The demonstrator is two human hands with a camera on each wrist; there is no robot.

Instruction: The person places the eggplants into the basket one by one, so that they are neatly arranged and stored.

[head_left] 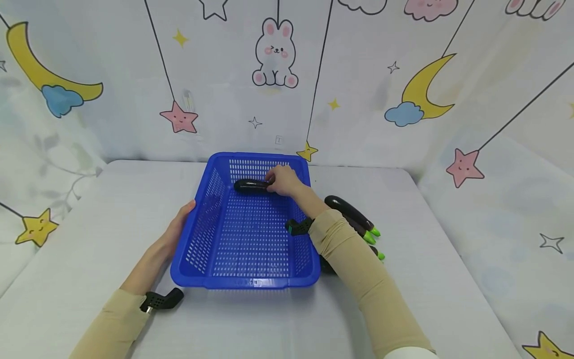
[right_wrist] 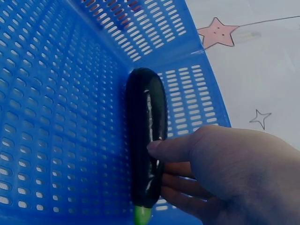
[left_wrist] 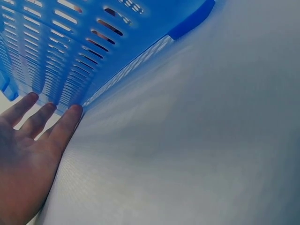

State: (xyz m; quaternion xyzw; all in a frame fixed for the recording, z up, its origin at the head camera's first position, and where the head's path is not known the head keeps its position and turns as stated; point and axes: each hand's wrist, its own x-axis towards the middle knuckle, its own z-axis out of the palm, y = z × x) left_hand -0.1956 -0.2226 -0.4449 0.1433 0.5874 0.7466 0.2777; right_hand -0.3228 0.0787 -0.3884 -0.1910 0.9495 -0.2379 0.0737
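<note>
A dark, glossy eggplant (head_left: 250, 186) with a green stem end (right_wrist: 142, 215) lies along the far wall inside a blue slotted plastic basket (head_left: 251, 282). My right hand (head_left: 283, 180) pinches it near its stem half, with the thumb (right_wrist: 161, 149) on top and the other fingers partly hidden behind. Against the outside of the basket's left wall rests my left hand (head_left: 172, 234). In the left wrist view its fingers (left_wrist: 68, 124) are nearly straight, their tips touching the slotted plastic.
Several more eggplants (head_left: 351, 211) with green ends lie on the white table (head_left: 430, 294) right of the basket, partly hidden by my right sleeve (head_left: 372, 284). A white curtain (head_left: 354, 139) printed with stars, moons and a rabbit rises behind the table.
</note>
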